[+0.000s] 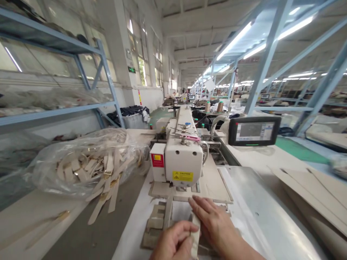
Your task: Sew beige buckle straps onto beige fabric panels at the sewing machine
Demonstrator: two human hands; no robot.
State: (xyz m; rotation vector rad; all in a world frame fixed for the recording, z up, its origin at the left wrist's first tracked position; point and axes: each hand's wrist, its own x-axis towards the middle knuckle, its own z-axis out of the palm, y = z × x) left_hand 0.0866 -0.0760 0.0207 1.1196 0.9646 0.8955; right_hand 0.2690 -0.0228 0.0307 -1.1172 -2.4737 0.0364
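A narrow beige strip (pixel 195 236) lies lengthwise in front of the sewing machine (pixel 184 159). My left hand (pixel 176 240) pinches the strip's left edge between thumb and forefinger. Flat on the strip's far part and the area to its right rests my right hand (pixel 213 220), its fingers stretched toward the machine. A beige template plate (pixel 217 184) sits under the machine head. Left of the strip, khaki fabric pieces (pixel 155 222) lie on the white work surface (pixel 132 231).
On the left, a clear plastic bag (pixel 48 166) holds beige straps with gold buckles; some spill out. Loose straps (pixel 45 229) lie nearer. A control screen (pixel 255 131) stands right of the machine. Large beige panels (pixel 311 195) lie at the right. Blue shelving (pixel 108 76) rises at the left.
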